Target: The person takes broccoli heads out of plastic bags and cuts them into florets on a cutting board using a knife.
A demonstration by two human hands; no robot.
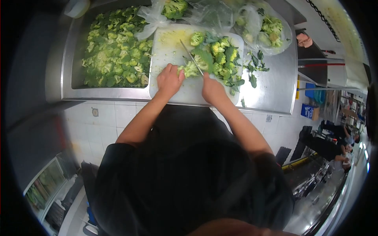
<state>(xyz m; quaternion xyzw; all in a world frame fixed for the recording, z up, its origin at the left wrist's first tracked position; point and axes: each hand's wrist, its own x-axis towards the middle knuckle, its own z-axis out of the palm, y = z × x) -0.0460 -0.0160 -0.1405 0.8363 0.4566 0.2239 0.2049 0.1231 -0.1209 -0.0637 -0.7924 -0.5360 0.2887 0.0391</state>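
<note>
On a white cutting board (169,47), my left hand (170,80) is closed around the stem end of a broccoli head (191,69). My right hand (214,91) grips the handle of a knife (191,56), whose blade points up and to the left, across the broccoli. The handle is mostly hidden inside my fist. Several broccoli pieces (226,59) are piled on the board's right side, beyond the knife. Left of the board, a metal sink (67,74) holds many cut florets (114,53).
Clear plastic bags (212,17) with broccoli lie behind the board. Loose leaves (253,80) are scattered on the metal counter (275,88) to the right. A white container (76,8) stands at the sink's back left corner. Other people (323,143) are at the far right.
</note>
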